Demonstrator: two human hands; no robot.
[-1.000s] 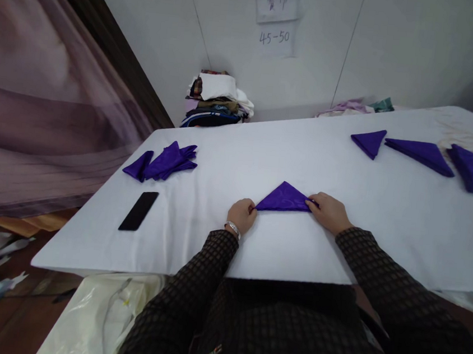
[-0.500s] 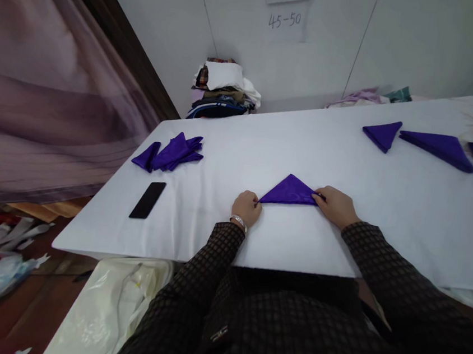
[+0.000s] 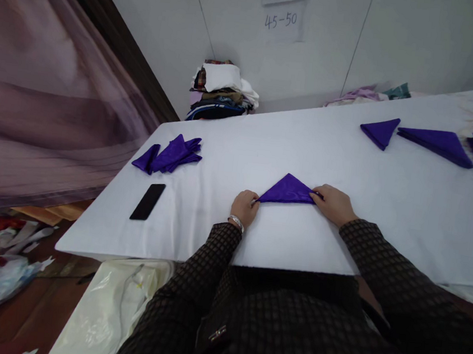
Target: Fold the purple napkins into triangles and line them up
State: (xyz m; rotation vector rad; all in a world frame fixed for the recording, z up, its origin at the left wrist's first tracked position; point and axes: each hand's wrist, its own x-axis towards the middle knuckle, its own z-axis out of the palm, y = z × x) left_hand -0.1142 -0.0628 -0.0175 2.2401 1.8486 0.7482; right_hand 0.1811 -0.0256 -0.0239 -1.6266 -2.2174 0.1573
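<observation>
A purple cloth (image 3: 287, 190), folded into a triangle, lies on the white-covered table (image 3: 297, 240) in front of me, its peak pointing away. My left hand (image 3: 244, 207), with a silvery bracelet at the wrist, pinches the cloth's left corner. At the opposite corner, my right hand (image 3: 333, 203) grips the cloth between thumb and fingers. The long edge between both hands looks straight. Several more purple cloths are on the table: a loose pile (image 3: 177, 154) at the left and a folded triangle (image 3: 380, 132) at the back right.
Left of my arms lies a black phone (image 3: 147, 201). Stacked clothes (image 3: 222, 94) stand behind the table, against the wall. Two more folded purple cloths (image 3: 436, 145) lie at the far right. A pinkish curtain (image 3: 59, 96) hangs at the left; plastic bags (image 3: 3, 282) are on the floor.
The view has shifted slightly. Both hands stay on the two corners of the purple cloth, with no clear movement of the cloth itself.
</observation>
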